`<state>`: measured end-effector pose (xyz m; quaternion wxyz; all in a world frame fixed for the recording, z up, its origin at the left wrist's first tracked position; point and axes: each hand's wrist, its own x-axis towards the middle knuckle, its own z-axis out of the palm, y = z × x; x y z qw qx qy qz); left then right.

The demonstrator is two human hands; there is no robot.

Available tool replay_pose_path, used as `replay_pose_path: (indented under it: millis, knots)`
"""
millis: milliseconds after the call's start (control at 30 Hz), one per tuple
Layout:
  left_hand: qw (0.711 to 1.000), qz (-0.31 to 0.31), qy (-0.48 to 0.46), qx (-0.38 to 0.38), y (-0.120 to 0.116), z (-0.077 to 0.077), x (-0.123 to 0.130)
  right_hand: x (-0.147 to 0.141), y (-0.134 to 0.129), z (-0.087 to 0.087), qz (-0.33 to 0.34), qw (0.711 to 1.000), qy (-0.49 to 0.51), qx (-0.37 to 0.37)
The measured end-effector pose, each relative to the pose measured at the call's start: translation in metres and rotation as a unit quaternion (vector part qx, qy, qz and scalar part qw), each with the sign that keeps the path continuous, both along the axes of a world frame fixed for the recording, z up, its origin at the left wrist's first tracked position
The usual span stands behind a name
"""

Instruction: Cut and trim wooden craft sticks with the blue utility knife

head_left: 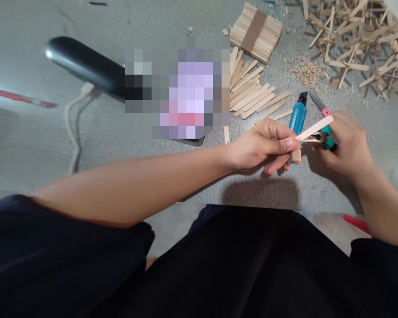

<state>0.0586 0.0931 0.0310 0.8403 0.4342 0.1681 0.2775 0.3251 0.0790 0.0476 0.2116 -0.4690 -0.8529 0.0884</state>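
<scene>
My left hand pinches a pale, flat wooden stick; my right hand, just beside it, is wrapped around green-handled pliers. The stick sits between my hands, above the table, its long axis slanting from near left to far right, rounded end pointing far right. Farther out lie a blue cutter, loose sticks and a tangled heap of sticks.
</scene>
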Motion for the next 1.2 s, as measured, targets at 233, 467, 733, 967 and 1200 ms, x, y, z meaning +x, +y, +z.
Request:
replay_pose_path:
  millis: [233,467,733,967,1200]
  knots:
    - [1.000,0.002,-0.006,0.025,-0.0022,-0.0018,0.0002,0.0003,0.0013,-0.0030,0.014,1.000,0.010,-0.008]
    - [0.999,0.011,0.022,0.044,-0.0018,-0.0008,-0.0008,-0.0016,0.0002,-0.0015,0.019,1.000,0.010,-0.002]
    - [0.998,0.019,0.035,0.053,-0.0021,0.0034,-0.0007,-0.0035,-0.0018,0.0057,-0.009,1.000,-0.014,-0.015]
    - [0.999,0.029,0.029,0.028,-0.0019,0.0023,0.0010,-0.0030,-0.0035,0.0048,-0.015,1.000,-0.023,0.002]
    - [0.998,0.053,0.037,0.025,-0.0025,-0.0020,0.0030,-0.0051,-0.0034,0.0057,-0.036,0.999,-0.021,-0.006]
